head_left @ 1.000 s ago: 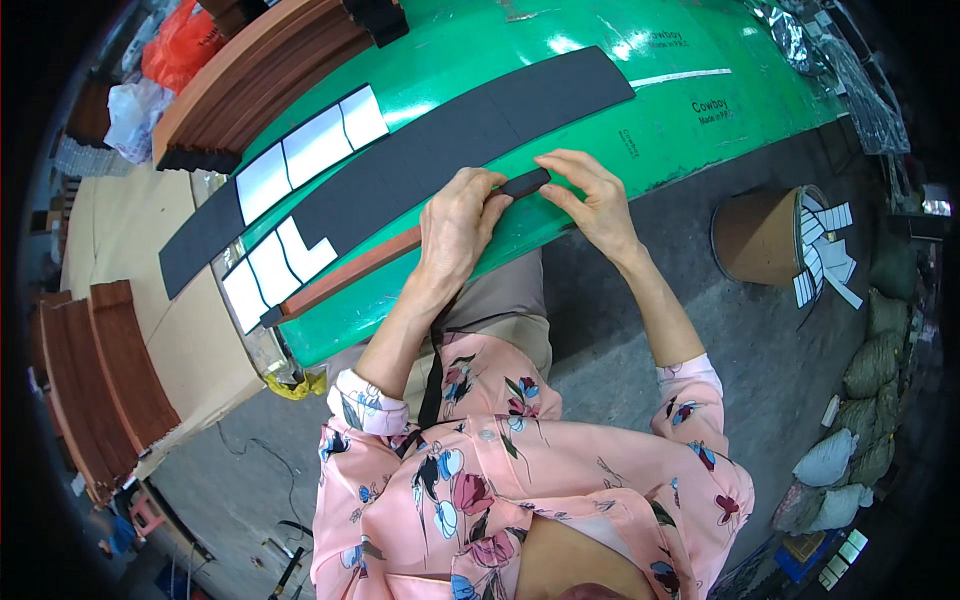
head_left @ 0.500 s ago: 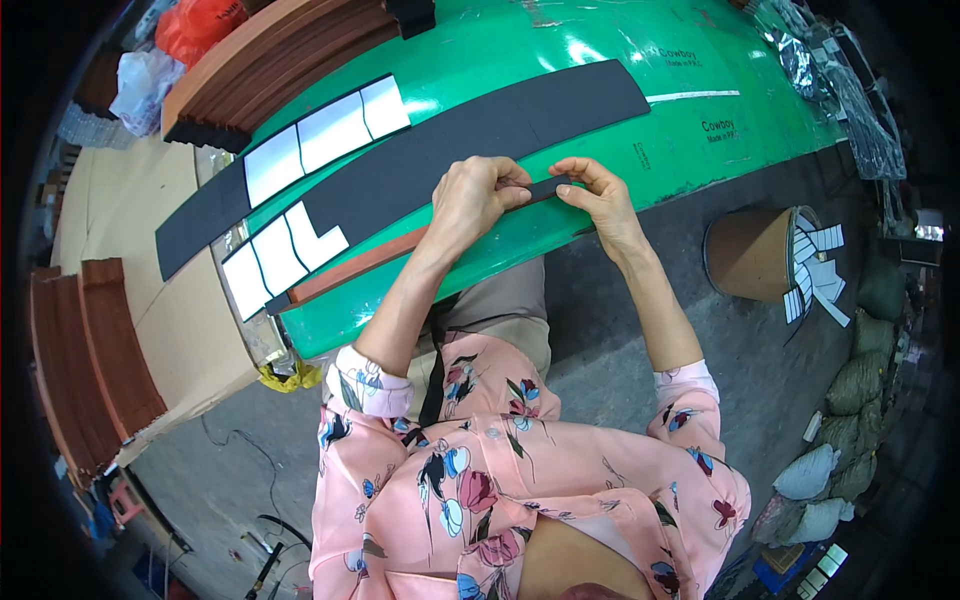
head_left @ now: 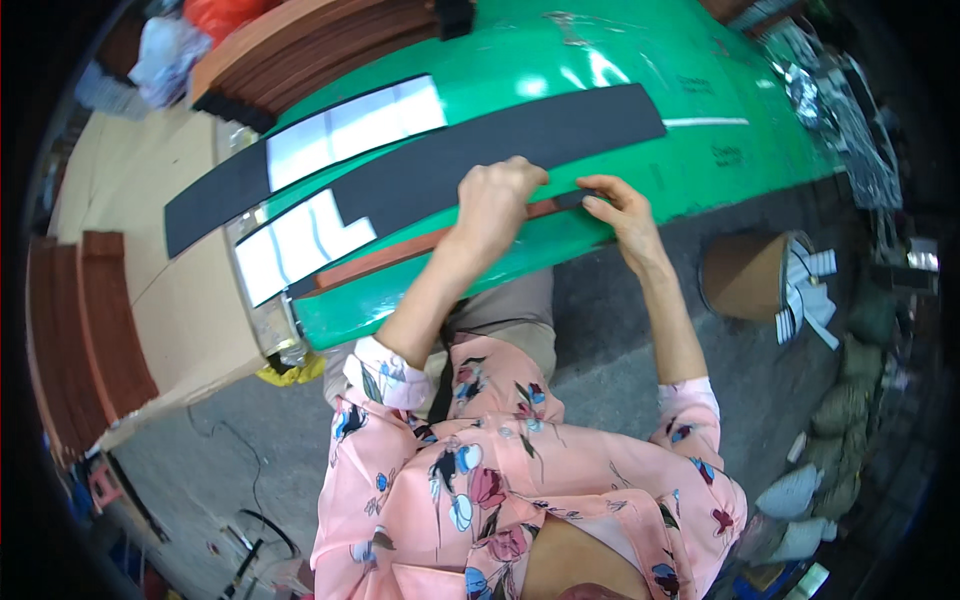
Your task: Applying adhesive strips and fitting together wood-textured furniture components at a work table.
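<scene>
The person's left hand [head_left: 498,205] there is curled closed on the reddish-brown strip [head_left: 385,257], while the right hand's [head_left: 628,215] grip is narrowed, thumb and forefinger at its black end [head_left: 570,200], along the green worktop's [head_left: 700,155] near edge.

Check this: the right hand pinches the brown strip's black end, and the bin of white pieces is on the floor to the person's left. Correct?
Not quite: the head view shows the bin of white pieces on the floor to the right. The right hand does pinch the black end of the brown strip.
</scene>
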Motion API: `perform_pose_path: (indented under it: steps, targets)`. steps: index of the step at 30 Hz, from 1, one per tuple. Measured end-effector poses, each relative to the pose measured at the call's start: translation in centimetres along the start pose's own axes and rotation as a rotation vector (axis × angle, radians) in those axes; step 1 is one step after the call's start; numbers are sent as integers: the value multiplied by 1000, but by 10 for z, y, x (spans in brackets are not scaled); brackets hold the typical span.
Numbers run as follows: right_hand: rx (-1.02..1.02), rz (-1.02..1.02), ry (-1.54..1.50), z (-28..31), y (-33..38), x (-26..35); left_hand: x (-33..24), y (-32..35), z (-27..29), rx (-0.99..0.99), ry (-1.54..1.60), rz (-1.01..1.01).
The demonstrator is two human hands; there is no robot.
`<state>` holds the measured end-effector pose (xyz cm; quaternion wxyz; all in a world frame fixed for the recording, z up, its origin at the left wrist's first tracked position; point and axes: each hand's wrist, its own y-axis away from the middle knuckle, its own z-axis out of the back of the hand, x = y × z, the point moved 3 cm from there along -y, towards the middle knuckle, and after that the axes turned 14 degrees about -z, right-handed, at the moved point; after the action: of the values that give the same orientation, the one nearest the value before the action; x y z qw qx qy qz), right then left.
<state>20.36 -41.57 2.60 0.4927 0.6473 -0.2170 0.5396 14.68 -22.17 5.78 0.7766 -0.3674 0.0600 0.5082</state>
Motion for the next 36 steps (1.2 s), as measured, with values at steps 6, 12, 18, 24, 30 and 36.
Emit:
perform_pose_path:
  steps: [6,12,18,24,30,36]
  targets:
    - [-229,-37,12,15,16,6,-32,85,113,-349,-328,-28]
    - [-181,-204,252,14,9,12,13,201,163,-311,-174,886]
    - [-220,-206,231,6,15,40,19,215,156,-482,442,916]
    - [-228,137,193,-32,-12,130,64,166,232,-764,469,684]
    - [-263,454,205,-68,-117,202,138,83,293,-781,273,629]
    - [-261,476,146,-73,-206,211,212,59,288,-763,171,549]
